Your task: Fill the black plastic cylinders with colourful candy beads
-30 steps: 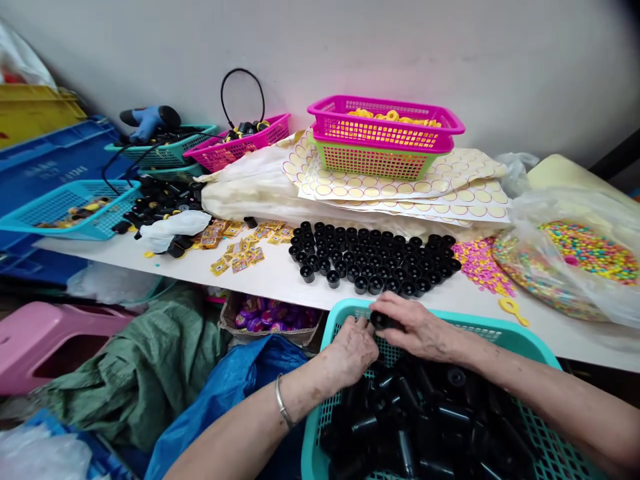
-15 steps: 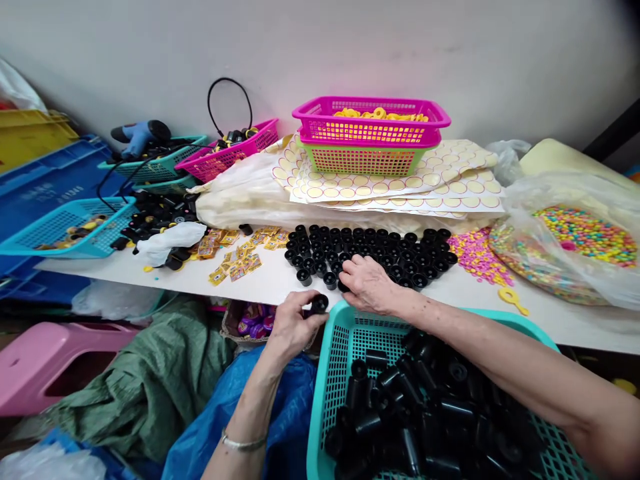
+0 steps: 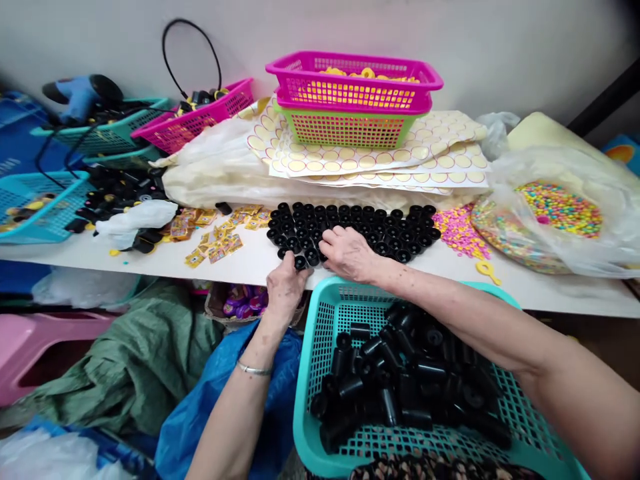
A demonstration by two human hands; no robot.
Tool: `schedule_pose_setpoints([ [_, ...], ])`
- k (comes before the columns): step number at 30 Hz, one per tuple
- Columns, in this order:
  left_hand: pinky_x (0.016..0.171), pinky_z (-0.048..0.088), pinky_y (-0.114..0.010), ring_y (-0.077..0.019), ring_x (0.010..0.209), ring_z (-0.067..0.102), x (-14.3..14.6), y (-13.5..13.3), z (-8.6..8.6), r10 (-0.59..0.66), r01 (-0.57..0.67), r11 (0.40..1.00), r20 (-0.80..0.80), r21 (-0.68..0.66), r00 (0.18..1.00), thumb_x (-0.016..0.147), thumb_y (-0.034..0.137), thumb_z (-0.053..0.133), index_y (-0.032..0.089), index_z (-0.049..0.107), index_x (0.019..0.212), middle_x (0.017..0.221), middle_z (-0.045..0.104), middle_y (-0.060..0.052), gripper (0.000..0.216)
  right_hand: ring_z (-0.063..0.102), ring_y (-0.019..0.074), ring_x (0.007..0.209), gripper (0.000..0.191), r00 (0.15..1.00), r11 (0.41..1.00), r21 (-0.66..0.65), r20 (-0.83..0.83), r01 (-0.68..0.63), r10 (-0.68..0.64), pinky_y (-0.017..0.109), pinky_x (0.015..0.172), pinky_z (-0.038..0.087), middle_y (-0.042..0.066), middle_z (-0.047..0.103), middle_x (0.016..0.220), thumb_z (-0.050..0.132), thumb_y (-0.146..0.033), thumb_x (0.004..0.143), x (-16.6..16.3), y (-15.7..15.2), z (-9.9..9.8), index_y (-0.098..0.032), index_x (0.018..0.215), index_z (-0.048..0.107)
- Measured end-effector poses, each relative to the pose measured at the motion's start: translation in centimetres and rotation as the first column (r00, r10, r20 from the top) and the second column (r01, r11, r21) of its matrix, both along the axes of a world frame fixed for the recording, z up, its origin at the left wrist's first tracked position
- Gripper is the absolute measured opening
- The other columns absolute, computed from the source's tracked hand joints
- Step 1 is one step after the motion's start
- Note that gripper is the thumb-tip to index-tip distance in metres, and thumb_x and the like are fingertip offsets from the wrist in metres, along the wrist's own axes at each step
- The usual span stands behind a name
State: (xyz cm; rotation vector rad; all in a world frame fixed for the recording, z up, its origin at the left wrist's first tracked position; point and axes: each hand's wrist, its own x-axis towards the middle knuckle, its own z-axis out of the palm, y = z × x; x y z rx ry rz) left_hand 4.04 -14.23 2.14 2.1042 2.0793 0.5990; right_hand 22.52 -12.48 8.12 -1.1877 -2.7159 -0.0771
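Observation:
Upright black plastic tubes [image 3: 360, 227] stand packed in rows on the white table [image 3: 250, 263]. My left hand [image 3: 285, 287] is at the cluster's front left edge, fingers pinched on a black tube [image 3: 300, 262] set among the others. My right hand [image 3: 350, 253] rests curled on the front row beside it, fingertips on the tubes; what it holds, if anything, is hidden. Below them a teal basket [image 3: 325, 333] holds several loose black tubes [image 3: 400, 373] lying on their sides.
Stacked pink and green baskets [image 3: 350, 100] sit on sticker sheets [image 3: 440, 160] at the back. A bag of coloured beads [image 3: 555, 213] lies right, small yellow packets [image 3: 215, 243] and black parts [image 3: 115, 193] left, with teal and pink baskets. Green cloth [image 3: 125, 360] and blue plastic [image 3: 225, 400] lie below.
Both hands left the teal basket and rose to the table. The left hand carried a black tube from the basket's edge to the front of the rows; the view shifted nearer.

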Motion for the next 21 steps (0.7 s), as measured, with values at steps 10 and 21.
schedule_pose_setpoints([
  [10, 0.060, 0.036, -0.023, -0.0132, 0.062, 0.052, 1.8, -7.4, 4.5, -0.404, 0.395, 0.899, -0.013, -0.187, 0.915, 0.078, 0.023, 0.052, 0.020, 0.054, 0.068, 0.066, 0.056, 0.000, 0.011, 0.054, 0.0168, 0.065, 0.013, 0.963, 0.859, -0.502, 0.170, -0.096, 0.207, 0.026, 0.053, 0.032, 0.009, 0.062, 0.081, 0.052, -0.017, 0.074, 2.2, -9.0, -4.6, -0.012, 0.085, 0.059],
  [21, 0.075, 0.046, -0.034, -0.0219, 0.079, 0.058, 4.7, -11.3, 0.6, -0.641, 0.575, 0.721, -0.057, -0.387, 0.765, 0.071, 0.012, 0.047, 0.015, 0.061, 0.079, 0.078, 0.062, -0.009, 0.016, 0.053, 0.0163, 0.088, 0.028, 0.882, 0.775, -0.620, -0.426, -0.121, -0.204, 0.029, 0.077, 0.043, 0.005, 0.054, 0.098, 0.049, -0.027, 0.086, 5.2, -8.5, -1.0, -0.020, 0.112, 0.053],
])
